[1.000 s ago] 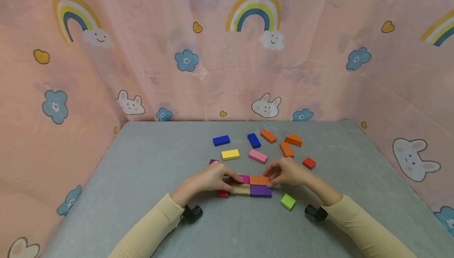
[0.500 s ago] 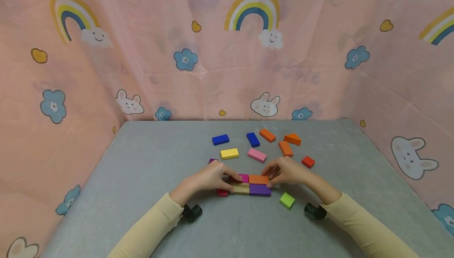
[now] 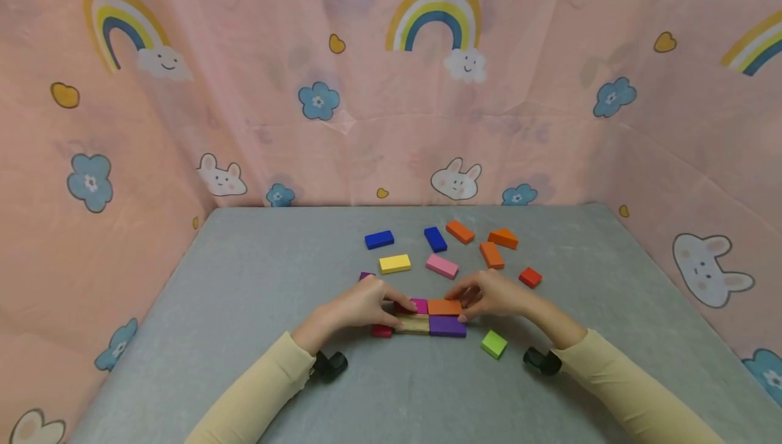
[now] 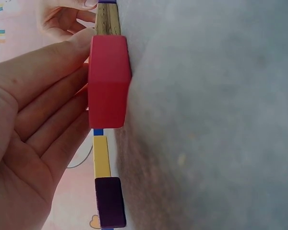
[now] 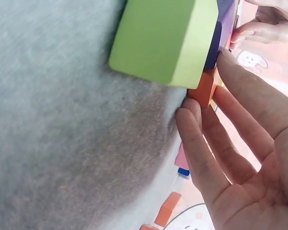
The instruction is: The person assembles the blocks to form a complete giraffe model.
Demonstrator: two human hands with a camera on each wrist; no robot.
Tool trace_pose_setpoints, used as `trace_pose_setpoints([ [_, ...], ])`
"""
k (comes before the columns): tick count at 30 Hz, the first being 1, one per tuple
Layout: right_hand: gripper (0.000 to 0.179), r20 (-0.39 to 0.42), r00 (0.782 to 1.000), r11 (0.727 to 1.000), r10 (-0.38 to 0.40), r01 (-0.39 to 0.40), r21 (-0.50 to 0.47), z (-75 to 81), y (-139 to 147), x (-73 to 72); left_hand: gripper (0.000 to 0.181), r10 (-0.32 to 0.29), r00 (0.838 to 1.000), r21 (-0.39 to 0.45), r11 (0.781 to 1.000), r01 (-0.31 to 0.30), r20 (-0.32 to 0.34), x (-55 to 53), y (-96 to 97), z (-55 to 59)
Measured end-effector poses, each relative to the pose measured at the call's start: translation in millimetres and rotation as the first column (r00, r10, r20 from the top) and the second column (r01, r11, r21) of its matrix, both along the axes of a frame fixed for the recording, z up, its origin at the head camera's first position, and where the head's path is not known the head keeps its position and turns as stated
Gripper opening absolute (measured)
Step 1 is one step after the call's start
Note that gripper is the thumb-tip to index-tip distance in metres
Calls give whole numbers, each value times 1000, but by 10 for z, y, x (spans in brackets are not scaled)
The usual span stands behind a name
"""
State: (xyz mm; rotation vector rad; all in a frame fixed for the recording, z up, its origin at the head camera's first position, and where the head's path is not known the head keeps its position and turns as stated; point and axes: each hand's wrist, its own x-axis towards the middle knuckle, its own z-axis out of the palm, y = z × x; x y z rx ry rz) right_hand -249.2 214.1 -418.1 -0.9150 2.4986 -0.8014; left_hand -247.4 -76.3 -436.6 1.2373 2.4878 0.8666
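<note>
Four-sided building blocks lie together flat on the grey table: a magenta block (image 3: 421, 305), an orange block (image 3: 444, 307), a bare wood-grain block (image 3: 415, 325) and a purple block (image 3: 448, 326). My left hand (image 3: 364, 303) holds the left part of this group, index fingertip on the magenta block and thumb at the wood-grain one. A red block (image 4: 109, 81) shows at its left end, partly covered by that hand in the head view. My right hand (image 3: 493, 297) pinches the orange block's right end, fingers along its far side, thumb by the purple block's corner.
A lime-green block (image 3: 494, 344) sits right of the group. Behind are a yellow block (image 3: 395, 264), a pink block (image 3: 442, 266), two blue blocks (image 3: 379, 239), several orange pieces (image 3: 491, 255) and a small red block (image 3: 530, 277). A dark purple block (image 4: 110, 202) pokes out behind my left hand.
My right fingers have slid slightly left along the orange block's far edge. The left hand stays in place on the blocks, and the head view has shifted a little.
</note>
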Motion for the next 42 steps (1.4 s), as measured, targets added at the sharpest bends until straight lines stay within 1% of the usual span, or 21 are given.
trace_pose_setpoints([
  [7, 37, 3, 1000, 1000, -3, 3, -4, 7, 0, -2, 31, -5, 1000, -2, 1000, 5, 3, 10, 5, 17],
  [14, 36, -21, 1000, 1000, -12, 12, 12, 8, -14, -1, 31, 0, 1000, -5, 1000, 0, -2, 13, 5, 23],
  [19, 35, -6, 1000, 1000, -17, 17, 19, -3, -9, -20, 31, -4, 1000, -3, 1000, 4, -7, 11, -2, 22],
  [23, 37, 16, 1000, 1000, -3, 2, 13, -6, 16, -33, 31, -3, 1000, -6, 1000, 3, -4, 17, -3, 30],
  [27, 41, 16, 999, 999, -32, 33, -21, 41, 114, -66, 31, -1, 1000, -12, 1000, 2, 6, 24, 2, 41],
  [29, 42, -14, 996, 995, -88, 88, -42, 74, 191, -93, 32, 0, 1000, -14, 1000, 0, 8, 27, 4, 43],
  [31, 42, -59, 985, 985, -163, 159, -69, 94, 276, -132, 32, 3, 1000, -17, 1000, -3, 9, 27, 7, 41],
  [32, 42, -88, 975, 977, -204, 198, -73, 98, 319, -155, 32, 5, 1000, -18, 1000, -5, 10, 28, 7, 40],
  [34, 42, -148, 944, 955, -295, 286, -76, 95, 406, -199, 32, 7, 1000, -17, 1000, -7, 14, 30, 9, 42],
  [36, 42, -192, 905, 925, -381, 372, -80, 78, 484, -244, 32, 6, 1000, -16, 1000, -6, 16, 32, 10, 44],
  [38, 43, -227, 864, 892, -450, 447, -66, 56, 549, -284, 32, 8, 1000, -16, 1000, -8, 21, 34, 10, 46],
  [39, 45, -237, 847, 878, -475, 475, -61, 44, 577, -302, 32, 9, 1000, -16, 1000, -8, 21, 34, 10, 47],
  [41, 47, -239, 822, 852, -517, 521, -52, 18, 617, -335, 32, 10, 1000, -17, 1000, -10, 22, 37, 9, 49],
  [42, 49, -239, 815, 844, -528, 534, -47, 6, 631, -349, 32, 11, 1000, -17, 1000, -11, 23, 38, 9, 50],
])
